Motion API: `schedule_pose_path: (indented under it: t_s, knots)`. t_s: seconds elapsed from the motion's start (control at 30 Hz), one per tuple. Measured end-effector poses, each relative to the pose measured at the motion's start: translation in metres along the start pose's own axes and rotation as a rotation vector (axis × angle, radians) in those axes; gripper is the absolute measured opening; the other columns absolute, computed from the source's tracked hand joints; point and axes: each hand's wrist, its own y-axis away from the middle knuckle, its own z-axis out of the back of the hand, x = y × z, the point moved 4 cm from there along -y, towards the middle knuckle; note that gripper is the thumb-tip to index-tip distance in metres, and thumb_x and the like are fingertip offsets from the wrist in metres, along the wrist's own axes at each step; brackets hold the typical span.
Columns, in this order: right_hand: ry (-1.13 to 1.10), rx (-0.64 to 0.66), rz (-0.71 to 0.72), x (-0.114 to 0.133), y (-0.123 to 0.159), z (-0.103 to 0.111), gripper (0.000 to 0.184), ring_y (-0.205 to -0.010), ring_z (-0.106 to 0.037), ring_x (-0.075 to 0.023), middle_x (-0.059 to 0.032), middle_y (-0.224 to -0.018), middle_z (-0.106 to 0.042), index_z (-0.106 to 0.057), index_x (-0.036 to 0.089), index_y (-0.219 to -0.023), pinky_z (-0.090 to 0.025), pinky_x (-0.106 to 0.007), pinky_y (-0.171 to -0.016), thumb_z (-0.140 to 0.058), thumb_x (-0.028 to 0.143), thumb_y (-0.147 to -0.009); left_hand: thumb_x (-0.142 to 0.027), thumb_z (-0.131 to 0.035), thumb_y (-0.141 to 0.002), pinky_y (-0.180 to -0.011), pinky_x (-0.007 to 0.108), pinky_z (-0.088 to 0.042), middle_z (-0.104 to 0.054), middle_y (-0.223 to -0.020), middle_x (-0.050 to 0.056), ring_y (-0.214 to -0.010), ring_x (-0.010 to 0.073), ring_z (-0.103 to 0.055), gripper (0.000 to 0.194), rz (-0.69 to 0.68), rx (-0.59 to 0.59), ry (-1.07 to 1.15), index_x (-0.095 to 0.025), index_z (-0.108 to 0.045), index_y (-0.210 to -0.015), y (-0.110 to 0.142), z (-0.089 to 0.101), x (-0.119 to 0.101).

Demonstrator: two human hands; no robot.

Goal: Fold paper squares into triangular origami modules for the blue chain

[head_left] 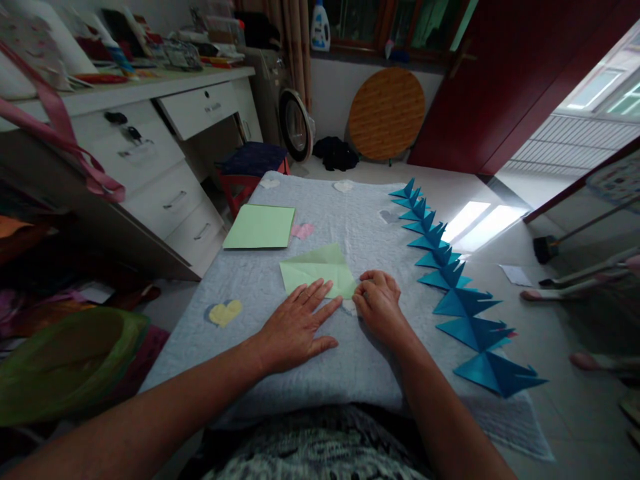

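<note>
My left hand (295, 328), fingers spread, seems to steady the pale-green folded paper sheet (316, 268) on the cloth-covered tabletop (370, 227); my right hand (379, 304) pinches its right corner, apparently for control.

On the tablecloth (370, 213), a paper sheet (320, 263) lies near the middle, before the person. The left hand (297, 320) rests on its near part, and the right hand (377, 297) is at its right corner. Farther back, to the left, lies a paper stack (260, 227). Along the right side, the paper cranes (470, 303) make one row. Left of the tablecloth is a desk (150, 88); behind are a stool (255, 160), a washing machine (267, 100) and a round tabletop (387, 113).
</note>
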Motion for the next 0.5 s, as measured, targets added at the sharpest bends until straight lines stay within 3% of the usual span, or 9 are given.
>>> schedule_pose_path:
  t_s: [0.2,0.5]
  knots:
    - [0.022,-0.009,-0.012,-0.0007,-0.0024,-0.0022,0.016,-0.113,-0.050,-0.0297,-0.0101,-0.114,-0.064,-0.064,0.021,-0.076,-0.034,-0.049,-0.100,-0.053,0.019,-0.088,-0.060,-0.050,-0.094,-0.123,0.046,-0.020,-0.020,-0.167,0.012,-0.154,0.0281,-0.020,0.074,-0.051,-0.002,-0.029,-0.024,-0.031,-0.156,-0.0003,0.0007,-0.0014]
    - [0.057,-0.022,-0.057,0.0036,-0.0040,-0.0012,0.018,-0.111,-0.051,-0.0298,-0.0101,-0.112,-0.064,-0.065,0.021,-0.074,-0.036,-0.048,-0.097,-0.054,0.020,-0.088,-0.069,-0.045,-0.092,-0.122,0.049,-0.021,-0.024,-0.166,0.012,-0.152,0.0316,-0.023,0.076,-0.029,-0.057,0.007,-0.029,-0.033,-0.156,-0.0027,-0.0005,0.0009]
